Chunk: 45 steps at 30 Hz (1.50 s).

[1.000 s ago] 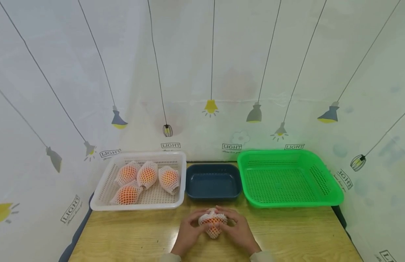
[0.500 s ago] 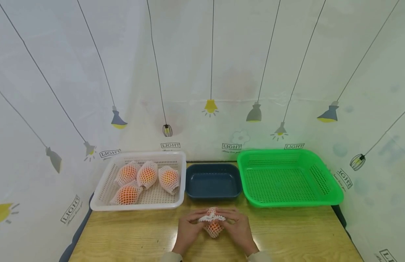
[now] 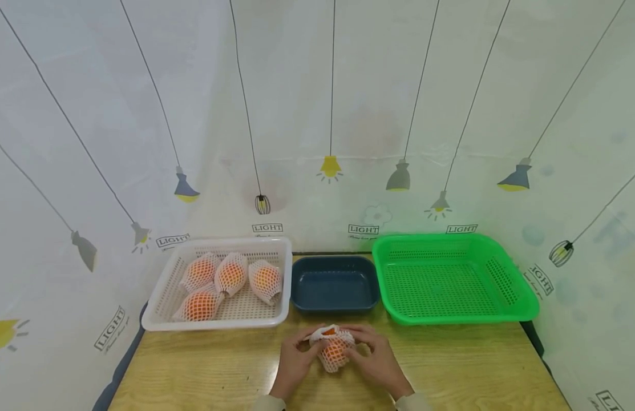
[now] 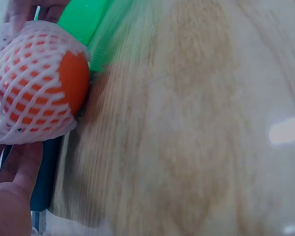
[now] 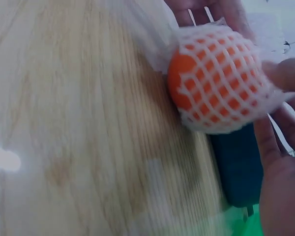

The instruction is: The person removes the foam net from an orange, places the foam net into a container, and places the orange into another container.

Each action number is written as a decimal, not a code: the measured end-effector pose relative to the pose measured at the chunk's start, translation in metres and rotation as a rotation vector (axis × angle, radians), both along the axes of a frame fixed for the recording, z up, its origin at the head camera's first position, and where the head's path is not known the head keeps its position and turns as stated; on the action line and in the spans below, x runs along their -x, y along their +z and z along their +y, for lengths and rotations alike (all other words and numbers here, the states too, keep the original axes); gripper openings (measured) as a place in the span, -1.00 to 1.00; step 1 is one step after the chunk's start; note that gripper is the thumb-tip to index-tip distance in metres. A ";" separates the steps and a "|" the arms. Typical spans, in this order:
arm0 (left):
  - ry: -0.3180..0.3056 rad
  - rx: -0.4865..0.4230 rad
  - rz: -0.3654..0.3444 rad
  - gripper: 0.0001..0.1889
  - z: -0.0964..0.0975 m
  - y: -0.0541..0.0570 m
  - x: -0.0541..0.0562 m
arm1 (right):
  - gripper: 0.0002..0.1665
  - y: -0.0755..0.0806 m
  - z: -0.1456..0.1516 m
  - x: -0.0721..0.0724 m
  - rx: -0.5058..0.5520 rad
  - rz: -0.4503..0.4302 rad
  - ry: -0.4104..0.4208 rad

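Note:
In the head view, both hands hold an orange [image 3: 335,352] in a white foam net sleeve [image 4: 37,93] low over the near middle of the table. My left hand [image 3: 295,359] grips it from the left, thumb on the near side. My right hand [image 3: 376,359] grips the opposite side, its thumb also across the front. The sleeve gapes at one end, where bare orange skin [image 4: 74,81] shows in the left wrist view. The right wrist view shows the netted orange [image 5: 216,78] between the fingers of both hands, close over the wood. Some fingertips are hidden behind the fruit.
A white basket [image 3: 214,325] at back left holds several net-wrapped oranges [image 3: 231,275]. Beside it stands a dark blue bin [image 3: 335,311], then a green basket [image 3: 458,319] at right. A lamp-printed sheet [image 3: 368,114] hangs behind the wooden table [image 3: 194,371].
The sleeve's edge, bunched across the orange's middle half a second ago, now forms an opening at the top with bare skin inside. The fruit has turned slightly in both hands; the baskets have not moved.

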<state>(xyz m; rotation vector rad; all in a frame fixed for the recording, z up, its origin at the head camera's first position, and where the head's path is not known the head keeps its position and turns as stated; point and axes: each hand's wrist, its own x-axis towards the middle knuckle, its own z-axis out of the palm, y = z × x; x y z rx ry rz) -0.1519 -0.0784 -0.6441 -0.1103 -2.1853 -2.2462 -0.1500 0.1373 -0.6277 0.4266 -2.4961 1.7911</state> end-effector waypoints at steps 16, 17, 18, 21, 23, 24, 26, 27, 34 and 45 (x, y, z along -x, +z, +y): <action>-0.301 0.058 0.049 -0.22 -0.006 -0.010 -0.003 | 0.01 -0.007 0.005 0.008 -0.066 -0.161 0.137; -0.301 0.058 0.068 -0.23 -0.005 -0.010 -0.003 | -0.02 -0.008 0.006 0.008 -0.067 -0.176 0.160; -0.303 0.054 0.103 -0.25 -0.005 -0.010 -0.003 | -0.05 -0.008 0.006 0.008 -0.066 -0.190 0.180; -0.287 0.047 0.158 -0.34 -0.003 -0.011 -0.003 | -0.23 -0.009 0.006 0.008 -0.072 -0.185 0.206; -0.268 0.048 0.155 -0.38 -0.003 -0.011 -0.003 | -0.36 -0.009 0.005 0.008 -0.089 -0.149 0.184; -0.254 0.055 0.142 -0.40 -0.003 -0.011 -0.003 | -0.40 -0.009 0.005 0.008 -0.091 -0.129 0.170; -0.228 0.060 0.091 -0.43 -0.003 -0.009 -0.003 | -0.48 -0.009 0.004 0.008 -0.097 -0.087 0.134; -0.218 0.059 0.076 -0.45 -0.003 -0.008 -0.003 | -0.50 -0.008 0.003 0.007 -0.095 -0.073 0.116; -0.140 0.055 0.054 -0.57 -0.001 -0.001 -0.003 | -0.68 -0.001 -0.006 0.005 -0.069 -0.002 0.002; 0.000 0.126 0.097 -0.73 0.004 0.004 -0.004 | -0.69 0.000 -0.013 0.004 -0.045 0.214 -0.051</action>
